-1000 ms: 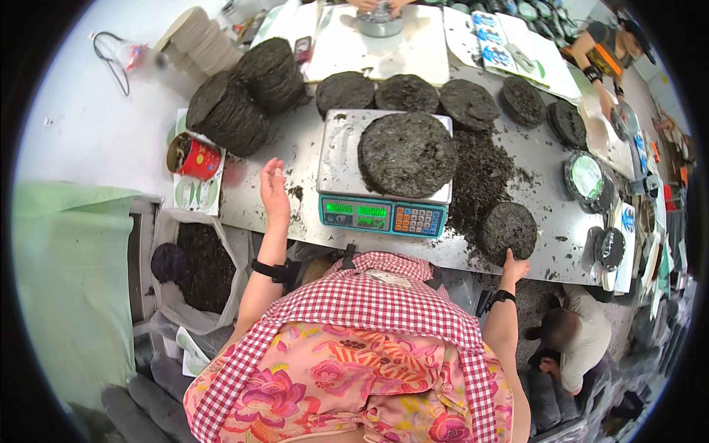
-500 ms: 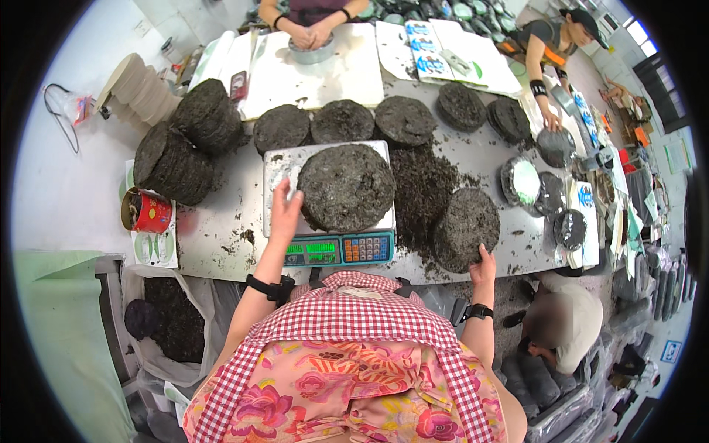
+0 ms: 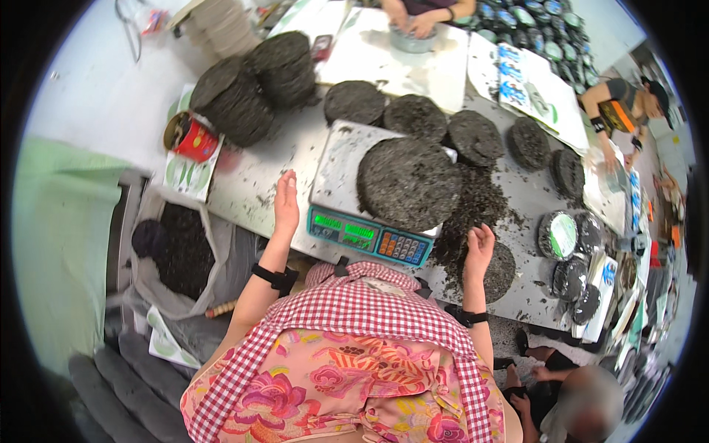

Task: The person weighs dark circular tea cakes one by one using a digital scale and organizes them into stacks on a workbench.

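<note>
A big dark round pressed cake [image 3: 410,183], rough and flaky, lies flat on the pan of a digital scale [image 3: 341,170] with a lit green display. To the left of the scale my left hand [image 3: 286,205] is held open, fingers extended, touching nothing. My right hand [image 3: 478,249] is over the left part of another dark cake [image 3: 498,275] near the table's front edge. Its fingers are loosely bent and apart, with nothing in them; I cannot tell whether it touches that cake. Dark loose flakes [image 3: 476,203] are scattered between the two cakes.
More dark cakes [image 3: 356,102] line the scale's far side, with tall stacks [image 3: 233,103] at left beside a red can [image 3: 193,140]. Wrapped discs [image 3: 557,235] lie at right. Co-workers' hands [image 3: 421,23] work across the table. An open bag of flakes [image 3: 210,295] stands lower left.
My view has turned, swinging the table. My left hand has drawn away from the cake on the scale. My right hand has let go of the right cake's near edge and now hovers over its left part.
</note>
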Demonstrator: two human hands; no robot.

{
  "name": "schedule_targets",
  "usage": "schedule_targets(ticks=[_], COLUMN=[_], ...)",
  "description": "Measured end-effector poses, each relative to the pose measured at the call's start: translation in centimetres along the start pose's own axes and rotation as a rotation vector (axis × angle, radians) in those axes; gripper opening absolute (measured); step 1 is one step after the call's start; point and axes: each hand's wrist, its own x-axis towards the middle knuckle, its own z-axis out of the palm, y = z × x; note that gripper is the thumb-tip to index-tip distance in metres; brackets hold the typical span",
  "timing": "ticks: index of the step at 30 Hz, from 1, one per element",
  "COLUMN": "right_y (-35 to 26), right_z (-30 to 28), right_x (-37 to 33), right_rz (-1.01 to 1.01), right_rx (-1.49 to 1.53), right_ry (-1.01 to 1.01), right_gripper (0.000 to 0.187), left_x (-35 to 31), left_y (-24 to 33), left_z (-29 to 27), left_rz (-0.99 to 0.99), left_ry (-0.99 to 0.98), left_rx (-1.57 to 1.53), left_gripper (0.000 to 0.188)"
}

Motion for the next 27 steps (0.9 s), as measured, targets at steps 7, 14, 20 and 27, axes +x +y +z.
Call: schedule_targets(ticks=[7, 14, 20, 27], right_y=[-0.9, -4.1, -4.7, -3.0], right_z=[0.5, 8.1, 7.1, 0.7], right_x=[-2.6, 0.2, 1.0, 8.6], right_rz=[0.318, 0.154, 0.355, 0.549], right_rx=[0.178, 0.140, 0.477, 0.743], right_ry=[-0.021, -0.164, -0.085, 0.092], right_gripper=[0.057, 0.074, 0.087, 0.040], left_x=[2.2, 4.6, -1.1, 3.5], left_y=[3.7, 3.9, 3.7, 8.6], left_z=[-2.9, 10.6, 19.0, 24.5], left_rz=[-0.083, -0.102, -0.013, -0.364], left_ry=[0.012, -0.515, -0.529, -0.817], left_rx=[-0.103, 0.030, -0.072, -0.465], left_gripper=[0.049, 0.078, 0.077, 0.067])
